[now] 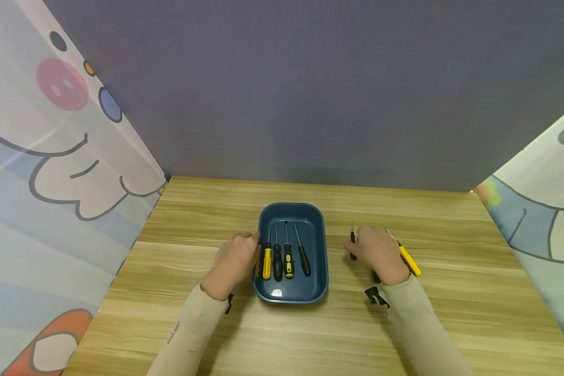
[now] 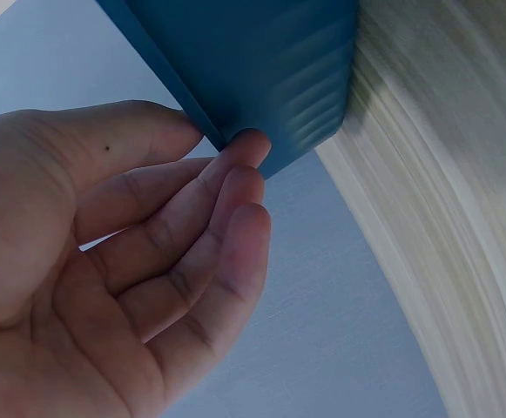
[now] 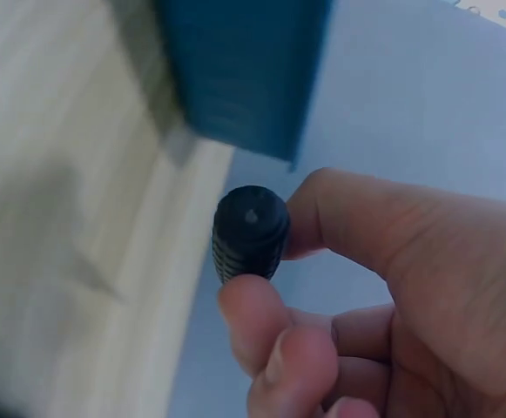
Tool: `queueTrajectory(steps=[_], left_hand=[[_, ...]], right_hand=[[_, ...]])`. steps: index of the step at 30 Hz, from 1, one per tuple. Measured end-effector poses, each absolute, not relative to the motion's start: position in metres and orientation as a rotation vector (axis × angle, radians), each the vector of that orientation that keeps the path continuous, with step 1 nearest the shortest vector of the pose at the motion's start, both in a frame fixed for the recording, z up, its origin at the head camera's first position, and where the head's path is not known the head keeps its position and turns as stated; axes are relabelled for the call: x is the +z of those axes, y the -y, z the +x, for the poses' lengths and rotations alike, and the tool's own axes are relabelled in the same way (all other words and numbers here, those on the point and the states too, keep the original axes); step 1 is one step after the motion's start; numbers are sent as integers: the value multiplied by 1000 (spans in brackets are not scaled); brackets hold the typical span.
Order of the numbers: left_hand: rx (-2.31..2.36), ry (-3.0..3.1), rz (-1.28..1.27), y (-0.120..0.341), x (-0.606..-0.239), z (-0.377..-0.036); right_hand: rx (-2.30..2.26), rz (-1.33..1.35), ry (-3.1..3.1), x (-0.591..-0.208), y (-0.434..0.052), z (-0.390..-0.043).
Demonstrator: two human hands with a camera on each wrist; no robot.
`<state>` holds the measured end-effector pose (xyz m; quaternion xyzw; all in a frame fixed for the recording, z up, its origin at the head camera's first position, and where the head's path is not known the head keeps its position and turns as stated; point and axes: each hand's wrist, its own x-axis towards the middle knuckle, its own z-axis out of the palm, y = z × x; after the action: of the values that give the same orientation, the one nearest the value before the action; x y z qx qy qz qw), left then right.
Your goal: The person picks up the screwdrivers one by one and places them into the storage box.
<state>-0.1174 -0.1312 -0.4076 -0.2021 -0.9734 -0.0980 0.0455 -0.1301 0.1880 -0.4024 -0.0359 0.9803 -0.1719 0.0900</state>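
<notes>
A blue tray (image 1: 318, 290) stands on the table with several screwdrivers lying side by side in it. Among them are a yellow-handled screwdriver (image 1: 267, 263), a black-and-yellow screwdriver (image 1: 289, 261) and a slim black screwdriver (image 1: 304, 261). My left hand (image 1: 235, 261) pinches the tray's left rim (image 2: 192, 113) between thumb and fingertips. To the right of the tray, my right hand (image 1: 376, 250) pinches a black-handled screwdriver (image 3: 251, 231) between thumb and fingers; its shaft points toward the far side in the head view.
Right of my right hand lies another yellow-handled screwdriver (image 1: 410, 261). A black handle (image 1: 376, 278) shows partly under that wrist, and a black piece with yellow marks (image 1: 377, 296) sits by the cuff. A grey wall (image 1: 310, 104) rises behind the wooden table (image 1: 178, 250).
</notes>
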Motion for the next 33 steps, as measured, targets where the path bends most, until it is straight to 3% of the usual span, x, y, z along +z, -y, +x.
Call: queueTrajectory(steps=[18, 33], left_hand=[[-294, 2981, -623, 134, -407, -117], [-305, 2993, -624, 132, -405, -118]], right_hand=[[-367, -295, -2896, -359, -113, -146], [-310, -405, -2802, -387, -63, -162]])
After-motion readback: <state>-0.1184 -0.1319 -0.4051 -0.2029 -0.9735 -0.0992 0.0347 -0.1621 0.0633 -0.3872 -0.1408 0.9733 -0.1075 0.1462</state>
